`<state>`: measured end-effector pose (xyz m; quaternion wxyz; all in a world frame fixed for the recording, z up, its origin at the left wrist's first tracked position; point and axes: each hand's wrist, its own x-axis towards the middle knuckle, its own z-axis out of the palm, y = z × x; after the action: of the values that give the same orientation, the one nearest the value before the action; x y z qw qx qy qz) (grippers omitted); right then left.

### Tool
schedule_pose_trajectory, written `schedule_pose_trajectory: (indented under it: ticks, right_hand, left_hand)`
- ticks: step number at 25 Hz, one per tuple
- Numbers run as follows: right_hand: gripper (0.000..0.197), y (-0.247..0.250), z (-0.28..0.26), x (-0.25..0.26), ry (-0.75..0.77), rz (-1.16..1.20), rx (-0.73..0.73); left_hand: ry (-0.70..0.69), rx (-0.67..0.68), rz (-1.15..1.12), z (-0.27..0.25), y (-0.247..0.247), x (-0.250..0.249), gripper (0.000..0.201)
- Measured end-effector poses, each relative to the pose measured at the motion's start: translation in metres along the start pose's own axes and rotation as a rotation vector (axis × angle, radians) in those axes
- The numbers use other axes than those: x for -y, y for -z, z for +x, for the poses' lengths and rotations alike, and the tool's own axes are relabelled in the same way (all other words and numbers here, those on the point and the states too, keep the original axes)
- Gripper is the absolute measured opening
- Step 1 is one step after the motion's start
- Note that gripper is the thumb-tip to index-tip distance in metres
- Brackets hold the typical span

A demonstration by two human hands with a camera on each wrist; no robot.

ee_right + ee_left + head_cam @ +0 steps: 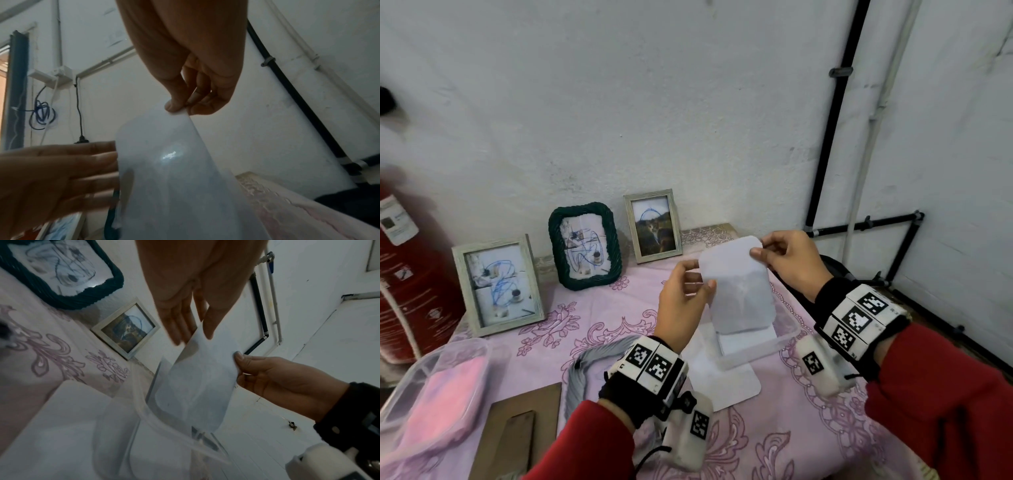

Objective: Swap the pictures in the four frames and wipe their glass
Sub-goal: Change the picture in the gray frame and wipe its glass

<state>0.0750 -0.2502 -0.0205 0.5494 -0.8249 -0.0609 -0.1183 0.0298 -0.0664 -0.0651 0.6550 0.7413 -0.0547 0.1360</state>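
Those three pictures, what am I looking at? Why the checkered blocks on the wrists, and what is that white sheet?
No machine here: a person wears three cameras, one on the head and one on each wrist, and the patterned blocks belong to that wrist gear. The big picture looks down from the head; the other two look along each hand. The left hand and right hand hold a white sheet with rounded corners by its edges, over a clear plastic box. On the pink tablecloth three picture frames stand: a pale one, a dark green one and a smaller pale one.
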Motion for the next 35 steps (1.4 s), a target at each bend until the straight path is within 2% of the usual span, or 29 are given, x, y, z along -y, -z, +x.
schedule_pose_trajectory:
  ticks: [4, 7, 9, 12, 17, 21, 27, 35]
  right_hand:
    - [0.003, -0.007, -0.003, 0.021, 0.035, 0.095, -0.053]
    - [0.005, -0.02, -0.009, 0.036, 0.063, 0.184, -0.037]
    - [0.017, -0.032, -0.013, 0.041, 0.057, 0.218, 0.033]
    - [0.028, -0.053, -0.025, 0.041, 0.048, 0.173, 0.159]
    - [0.026, -0.09, -0.048, 0.038, 0.017, 0.186, 0.257]
    - [0.03, -0.114, -0.063, 0.039, -0.006, 0.166, 0.317]
    - [0.053, -0.147, -0.086, 0.033, -0.031, 0.112, 0.397]
    - [0.06, -0.166, -0.108, 0.007, -0.022, -0.059, 0.45]
  left_hand:
    - [0.046, 0.071, -0.037, -0.008, 0.015, -0.007, 0.03]
    - [0.014, 0.033, -0.113, -0.013, 0.033, -0.014, 0.03]
    - [0.006, -0.01, -0.142, -0.017, 0.047, -0.018, 0.03]
    - [0.021, -0.071, -0.164, -0.023, 0.068, -0.021, 0.033]
    - [0.038, -0.146, -0.094, -0.038, 0.105, -0.013, 0.035]
    - [0.093, -0.158, -0.062, -0.052, 0.131, 0.001, 0.031]
    - [0.172, -0.163, 0.053, -0.074, 0.167, 0.021, 0.039]
    - [0.272, -0.092, 0.148, -0.1, 0.18, 0.042, 0.049]
